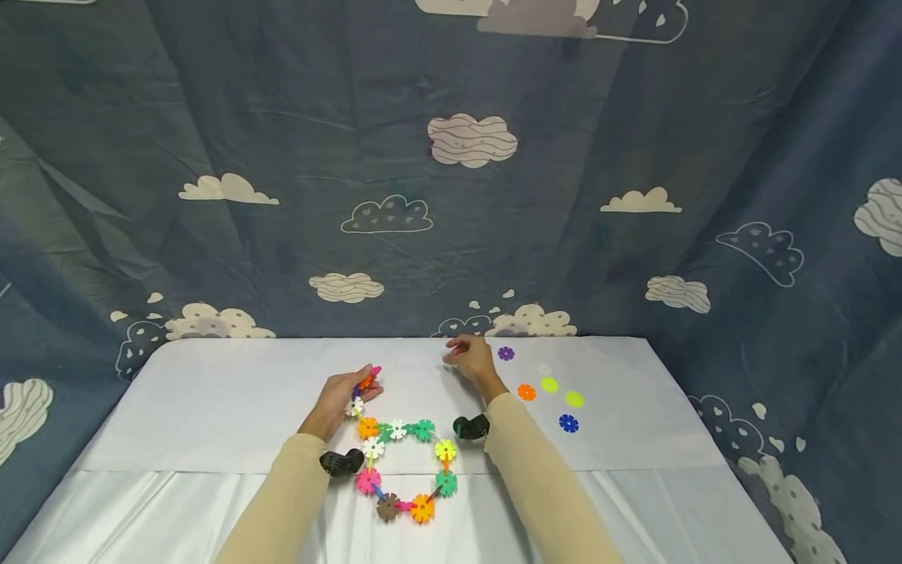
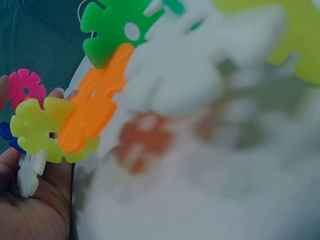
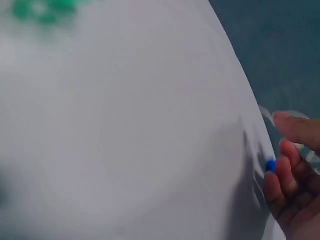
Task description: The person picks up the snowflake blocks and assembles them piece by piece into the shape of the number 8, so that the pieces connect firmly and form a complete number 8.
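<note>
A chain of colourful flower-shaped interlocking discs [image 1: 369, 481] lies as a loop on the white table, with a tail running up to my left hand [image 1: 338, 399]. That hand holds the tail between thumb and fingers; a pink disc [image 2: 26, 90] forms its tip. Yellow [image 2: 35, 124] and orange [image 2: 92, 102] discs hang near the palm in the left wrist view. Over the far part of the table is my right hand [image 1: 470, 360], fingers loosely bent and thumb apart. A small blue piece [image 3: 270, 165] shows beside its fingertips, apparently beyond them; nothing is visibly gripped.
Loose discs lie right of my right arm: purple [image 1: 506, 353], orange [image 1: 526, 392], yellow [image 1: 549, 385], another yellow [image 1: 574, 399], blue [image 1: 568, 423] and a faint white one [image 1: 545, 369]. A dark cloud-print curtain [image 1: 395, 266] hangs behind the table [image 1: 232, 415].
</note>
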The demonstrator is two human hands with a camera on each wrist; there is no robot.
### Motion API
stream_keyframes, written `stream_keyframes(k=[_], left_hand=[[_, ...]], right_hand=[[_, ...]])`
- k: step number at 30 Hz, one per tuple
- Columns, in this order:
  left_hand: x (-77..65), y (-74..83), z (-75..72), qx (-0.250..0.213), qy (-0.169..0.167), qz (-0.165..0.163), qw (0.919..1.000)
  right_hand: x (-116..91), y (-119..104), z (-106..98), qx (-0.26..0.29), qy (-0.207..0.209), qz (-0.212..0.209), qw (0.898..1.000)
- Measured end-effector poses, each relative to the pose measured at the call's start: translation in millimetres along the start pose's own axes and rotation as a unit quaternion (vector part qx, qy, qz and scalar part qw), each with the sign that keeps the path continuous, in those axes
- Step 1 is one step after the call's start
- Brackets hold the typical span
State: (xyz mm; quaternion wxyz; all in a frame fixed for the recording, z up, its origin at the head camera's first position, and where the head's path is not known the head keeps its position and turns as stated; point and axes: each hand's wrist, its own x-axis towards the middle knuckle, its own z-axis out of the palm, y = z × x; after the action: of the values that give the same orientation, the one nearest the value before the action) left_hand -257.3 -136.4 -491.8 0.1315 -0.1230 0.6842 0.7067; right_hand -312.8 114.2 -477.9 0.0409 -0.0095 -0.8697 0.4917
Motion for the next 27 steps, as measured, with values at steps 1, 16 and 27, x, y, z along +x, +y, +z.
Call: stream_keyframes(k=[1, 16, 27], left_hand=[[0.2, 0.7, -1.2, 0.001, 0.002, 0.000, 1.0000], [-0.4, 0.6, 3.1, -0.011, 0.014, -0.004, 0.9998], [-0.2, -2.1, 4.6, -0.012, 0.016, -0.001, 0.9998]], right_hand=[[2, 4, -4, 0.007, 0.006, 0.021, 1.000], [20, 19, -22, -0.077, -0.015, 0.129, 0.988], [14, 17, -23, -0.107, -0.041, 0.101, 0.988]])
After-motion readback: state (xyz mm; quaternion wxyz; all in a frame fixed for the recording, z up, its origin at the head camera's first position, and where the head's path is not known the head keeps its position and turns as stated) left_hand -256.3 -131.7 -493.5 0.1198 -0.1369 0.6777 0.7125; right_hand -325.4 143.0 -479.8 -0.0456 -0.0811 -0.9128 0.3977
